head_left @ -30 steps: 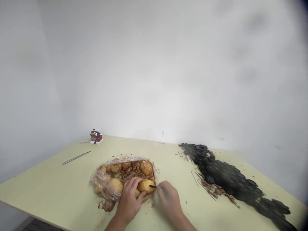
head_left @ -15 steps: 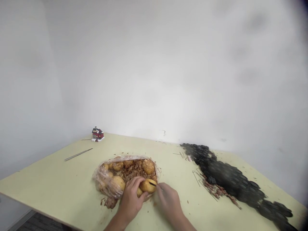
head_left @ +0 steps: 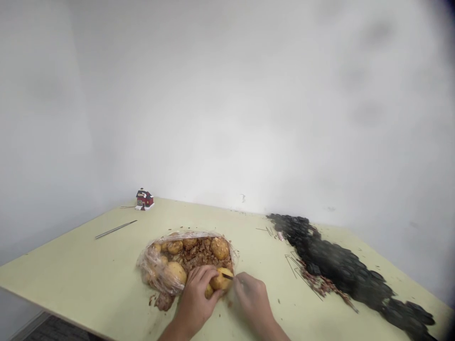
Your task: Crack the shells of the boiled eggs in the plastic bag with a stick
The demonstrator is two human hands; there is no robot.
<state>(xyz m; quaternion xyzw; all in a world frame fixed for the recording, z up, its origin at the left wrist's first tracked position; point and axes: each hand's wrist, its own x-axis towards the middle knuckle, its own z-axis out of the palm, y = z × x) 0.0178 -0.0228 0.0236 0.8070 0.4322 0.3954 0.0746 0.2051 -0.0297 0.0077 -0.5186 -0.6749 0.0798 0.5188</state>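
Note:
A clear plastic bag [head_left: 156, 270] lies open on the table, with several yellow-brown potatoes [head_left: 177, 273] and brown crumbly material [head_left: 195, 255] in it. At its front right, my left hand [head_left: 199, 296] grips a potato [head_left: 221, 279] between thumb and fingers. My right hand [head_left: 250, 293] is closed just right of that potato, pinching a thin dark strip [head_left: 227, 276] whose end lies against the potato's surface. The rest of the strip is hidden by the fingers.
A small red toy house [head_left: 144, 200] stands at the back left, with a thin metal tool [head_left: 115, 229] before it. Along the right runs a long heap of black round pieces [head_left: 337, 263], beside bent wires [head_left: 294, 265] and reddish twisted strands [head_left: 325, 285].
The dark strip has tilted against the potato, its right end now lower and nearer my right fingers. Both hands have stayed nearly in place; the whole view has shifted slightly.

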